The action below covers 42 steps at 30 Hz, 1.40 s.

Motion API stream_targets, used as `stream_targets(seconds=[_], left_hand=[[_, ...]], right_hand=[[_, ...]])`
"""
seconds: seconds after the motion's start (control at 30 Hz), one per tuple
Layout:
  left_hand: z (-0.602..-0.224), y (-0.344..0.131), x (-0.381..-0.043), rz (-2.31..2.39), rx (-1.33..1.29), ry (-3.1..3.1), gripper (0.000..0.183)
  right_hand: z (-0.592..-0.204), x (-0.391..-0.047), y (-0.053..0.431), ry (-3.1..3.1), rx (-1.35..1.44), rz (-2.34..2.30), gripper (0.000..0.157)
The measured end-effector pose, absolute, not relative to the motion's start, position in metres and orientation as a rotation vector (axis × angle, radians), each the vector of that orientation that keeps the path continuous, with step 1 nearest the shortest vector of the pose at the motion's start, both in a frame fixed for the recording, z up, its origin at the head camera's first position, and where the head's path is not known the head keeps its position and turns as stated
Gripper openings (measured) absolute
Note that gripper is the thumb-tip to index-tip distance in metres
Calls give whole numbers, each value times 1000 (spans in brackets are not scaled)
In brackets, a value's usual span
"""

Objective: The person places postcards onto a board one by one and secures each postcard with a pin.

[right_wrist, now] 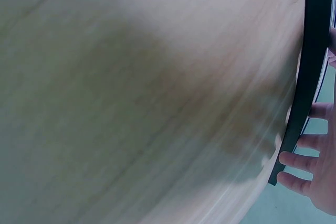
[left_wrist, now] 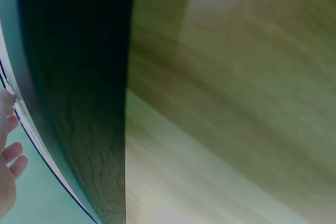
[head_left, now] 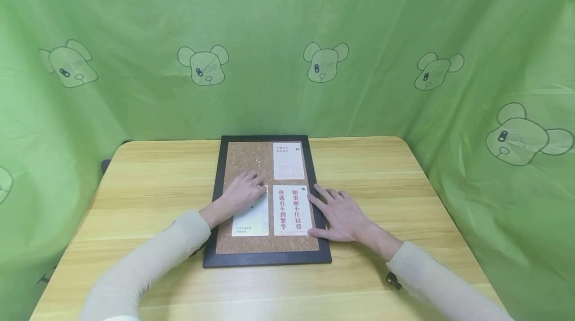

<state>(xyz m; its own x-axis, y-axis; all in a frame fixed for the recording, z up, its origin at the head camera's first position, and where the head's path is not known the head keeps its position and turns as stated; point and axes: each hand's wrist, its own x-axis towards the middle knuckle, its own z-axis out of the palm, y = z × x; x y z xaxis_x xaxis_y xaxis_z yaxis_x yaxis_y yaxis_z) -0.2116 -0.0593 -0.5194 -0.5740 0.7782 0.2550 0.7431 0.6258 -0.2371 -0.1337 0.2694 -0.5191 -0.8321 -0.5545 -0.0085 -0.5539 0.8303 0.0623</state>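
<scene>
A cork board (head_left: 244,246) in a black frame (head_left: 267,259) lies on the table. Three printed cards are on it: one at top right (head_left: 287,161), one with red characters (head_left: 291,211) at lower right, and a pale card (head_left: 249,223) at lower left. My left hand (head_left: 242,192) bends over the pale card's top right corner, thumb and fingertip pinched together on something tiny they mostly hide. My right hand (head_left: 343,216) lies with fingers spread over the frame's right side, fingertips at the red-lettered card's edge.
Several tiny whitish bits (head_left: 258,162) lie on the cork above my left hand. The wooden table (head_left: 382,176) extends around the board. A green curtain (head_left: 269,106) with printed bear heads hangs behind and at both sides.
</scene>
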Motion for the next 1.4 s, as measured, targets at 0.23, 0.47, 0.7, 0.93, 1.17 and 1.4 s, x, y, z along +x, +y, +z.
stream_targets(seconds=[0.23,0.47,0.7,0.93,1.17,1.4], left_hand=[[-521,-60,-211,66,-1210,-2548,17],[-521,-60,-209,25,-1201,-2561,17],[-522,-60,-208,-37,-1206,-2536,14],[-524,-59,-208,-61,-1185,-2545,13],[-524,-58,-206,-61,-1161,-2557,13],[-524,-58,-206,-82,-1151,-2553,12]], right_hand=[[-519,-134,268,-2981,914,-94,103],[-519,-134,269,-2984,911,-99,103],[-519,-133,269,-2994,906,-97,103],[-519,-133,269,-2995,905,-98,103],[-520,-133,269,-2995,907,-87,103],[-520,-134,269,-2996,906,-82,103]])
